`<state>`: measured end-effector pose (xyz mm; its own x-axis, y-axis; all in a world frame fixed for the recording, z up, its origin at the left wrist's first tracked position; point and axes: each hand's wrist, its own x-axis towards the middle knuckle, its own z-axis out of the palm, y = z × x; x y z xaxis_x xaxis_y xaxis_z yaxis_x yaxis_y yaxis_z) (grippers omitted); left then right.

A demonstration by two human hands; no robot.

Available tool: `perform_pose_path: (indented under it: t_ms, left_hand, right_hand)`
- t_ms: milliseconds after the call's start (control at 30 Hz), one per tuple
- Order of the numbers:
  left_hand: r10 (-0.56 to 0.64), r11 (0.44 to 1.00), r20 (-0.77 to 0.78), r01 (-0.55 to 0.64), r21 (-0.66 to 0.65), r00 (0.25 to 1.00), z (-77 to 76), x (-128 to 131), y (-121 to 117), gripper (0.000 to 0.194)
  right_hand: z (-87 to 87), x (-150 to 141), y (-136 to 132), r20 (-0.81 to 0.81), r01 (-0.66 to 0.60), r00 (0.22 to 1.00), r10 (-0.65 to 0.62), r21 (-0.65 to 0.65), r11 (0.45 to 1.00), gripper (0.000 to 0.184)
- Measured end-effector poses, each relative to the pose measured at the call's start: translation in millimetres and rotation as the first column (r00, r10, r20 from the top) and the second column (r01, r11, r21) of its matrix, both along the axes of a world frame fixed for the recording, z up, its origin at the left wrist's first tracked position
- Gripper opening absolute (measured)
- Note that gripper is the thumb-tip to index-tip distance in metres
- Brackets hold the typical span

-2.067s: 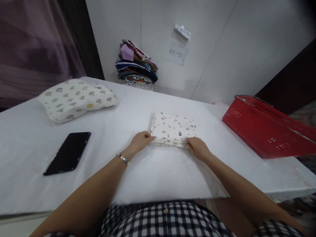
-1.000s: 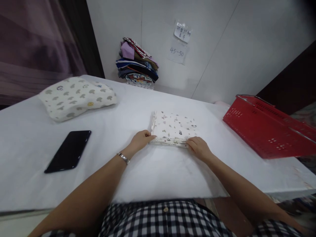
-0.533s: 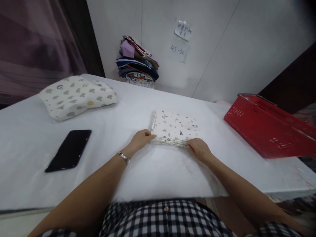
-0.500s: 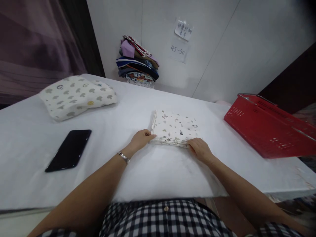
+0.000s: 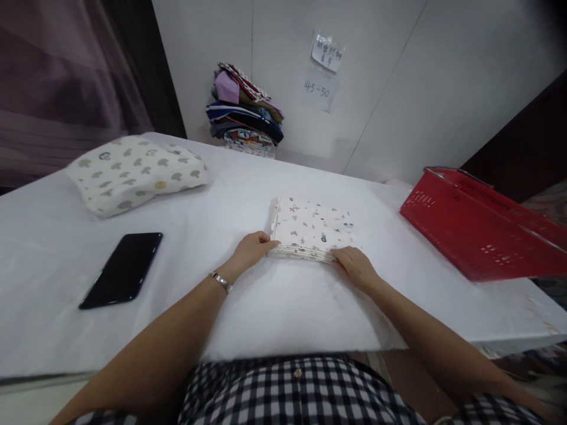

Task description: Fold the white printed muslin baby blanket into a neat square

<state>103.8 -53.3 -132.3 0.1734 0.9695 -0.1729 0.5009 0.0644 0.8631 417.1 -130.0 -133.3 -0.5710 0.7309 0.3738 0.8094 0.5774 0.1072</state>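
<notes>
A white cloth (image 5: 316, 223) with small scattered prints lies folded into a flat rectangle on the white-covered table (image 5: 301, 313). Several layers show along its near edge. My left hand (image 5: 253, 248), a silver bracelet at its wrist, pinches the near left corner, thumb on top. At the near right corner, my right hand (image 5: 355, 265) is closed over the edge, its fingers on top and its thumb hidden from sight.
A white cloth with grey mushroom-like prints (image 5: 137, 174) lies crumpled at the back left. Nearer is a black phone (image 5: 124, 270). On the right stands a red basket (image 5: 482, 227). Folded fabrics (image 5: 245, 112) are stacked by the wall, beside paper notes (image 5: 326, 53).
My right hand has shifted very slightly left along the cloth's near edge. My left hand keeps its hold on the left corner, and the view has moved a little.
</notes>
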Motion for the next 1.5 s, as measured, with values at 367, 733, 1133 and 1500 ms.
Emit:
perform_pose_path:
  t_ms: [367,733,1133,1500]
  left_hand:
    - [-0.007,1.0,-0.009,0.007,0.005,1.0,-2.0,0,1,0.033]
    - [-0.013,1.0,0.01,0.013,0.005,1.0,-1.2,0,1,0.034]
    - [-0.007,1.0,0.0,0.007,-0.001,1.0,-2.8,-1,1,0.034]
    - [-0.003,1.0,0.016,0.003,-0.013,1.0,0.1,-1,-1,0.033]
  right_hand:
    - [6.0,-3,3,0.018,-0.019,1.0,0.017,0.102,0.995,0.021]
    - [-1.4,-3,-3,0.052,0.004,0.999,-0.005,0.029,1.0,0.019]
    - [17.9,1,7,-0.08,0.01,0.997,-0.006,0.057,0.998,0.021]
    - [13.6,2,9,-0.074,0.029,0.997,-0.023,0.084,0.996,0.022]
